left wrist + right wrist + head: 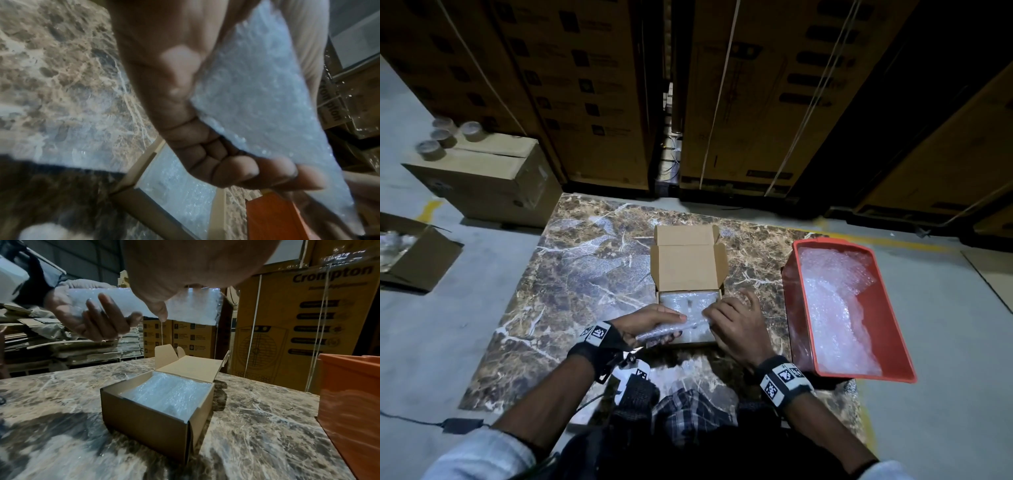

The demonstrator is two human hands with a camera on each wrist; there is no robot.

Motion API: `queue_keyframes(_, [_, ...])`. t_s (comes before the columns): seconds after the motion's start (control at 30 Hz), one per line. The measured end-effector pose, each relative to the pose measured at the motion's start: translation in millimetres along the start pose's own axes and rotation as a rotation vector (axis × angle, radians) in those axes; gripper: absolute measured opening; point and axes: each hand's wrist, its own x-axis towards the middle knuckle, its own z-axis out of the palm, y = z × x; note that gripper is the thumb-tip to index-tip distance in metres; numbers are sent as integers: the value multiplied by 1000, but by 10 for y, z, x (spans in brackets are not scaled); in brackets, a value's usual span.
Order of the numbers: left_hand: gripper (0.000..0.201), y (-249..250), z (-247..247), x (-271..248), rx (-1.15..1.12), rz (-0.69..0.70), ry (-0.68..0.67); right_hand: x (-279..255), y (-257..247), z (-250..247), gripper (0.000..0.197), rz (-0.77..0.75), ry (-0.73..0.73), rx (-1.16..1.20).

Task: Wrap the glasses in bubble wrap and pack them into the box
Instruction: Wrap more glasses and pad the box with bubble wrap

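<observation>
My left hand (654, 323) holds the bubble-wrapped bundle (185, 308) above the near edge of the box (148, 418); its fingers (236, 170) curl under the bundle, thumb lying flat along the top; my right hand (736, 322) pinches the bundle's right end between thumb and fingertips, the rest of the wrap hanging free past them; whether a glass sits inside, the wrap conceals. Directly below, the box stands on the marble bench (585, 274), lid flap (686, 263) open to the far side, bubble wrap lining (170, 394) filling its interior; right of the box, apart from it, the red bin (897, 346) contains loose bubble wrap sheets (835, 308).
</observation>
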Motion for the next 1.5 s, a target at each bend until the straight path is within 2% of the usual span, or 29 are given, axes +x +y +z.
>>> queue_keyframes(0.07, [53, 79, 41, -46, -26, -12, 21, 18, 27, 19, 28, 45, -51, 38])
queue_keyframes(0.13, [68, 156, 64, -107, 97, 53, 121, 27, 35, 57, 23, 177, -108, 103])
queue_keyframes(0.23, [83, 229, 115, -144, 570, 196, 380, 9, 36, 131, 18, 390, -173, 200])
queue_keyframes(0.3, [91, 224, 233, -136, 994, 267, 477, -1, 32, 216, 19, 467, -195, 252])
queue_keyframes(0.37, [89, 143, 324, -81, 1404, 358, 509, 9, 14, 288, 21, 509, -195, 308])
queue_keyframes(0.47, [69, -29, 352, -22, 1645, 429, 521, 30, 9, 366, 21, 525, -208, 341])
queue_keyframes(0.63, [29, -186, 342, 40, 1659, 394, 569, 8, 72, 442, 15, 534, -261, 355])
queue_keyframes(0.7, [19, -210, 347, 58, 1671, 415, 596, -13, 75, 440, 14, 520, -302, 329])
queue_keyframes(0.87, [16, -362, 258, 118, 1744, 509, 704, -100, 39, 460, 20, 512, -272, 285])
queue_keyframes(1.0, [14, -594, 175, 135, 1787, 506, 716, -177, -9, 459, 25, 505, -252, 249])
queue_keyframes(1.07, [28, -674, 187, 144, 1779, 519, 702, -222, -22, 486, 27, 503, -250, 273])
queue_keyframes(1.2, [26, -745, 180, 118, 1772, 497, 665, -325, -43, 564, 26, 493, -244, 323])
queue_keyframes(1.4, [11, -793, 171, 96, 1855, 472, 574, -457, -48, 628, 24, 454, -282, 373])
queue_keyframes(1.5, [13, -761, 214, 51, 1814, 421, 530, -517, -47, 647, 23, 436, -295, 383])
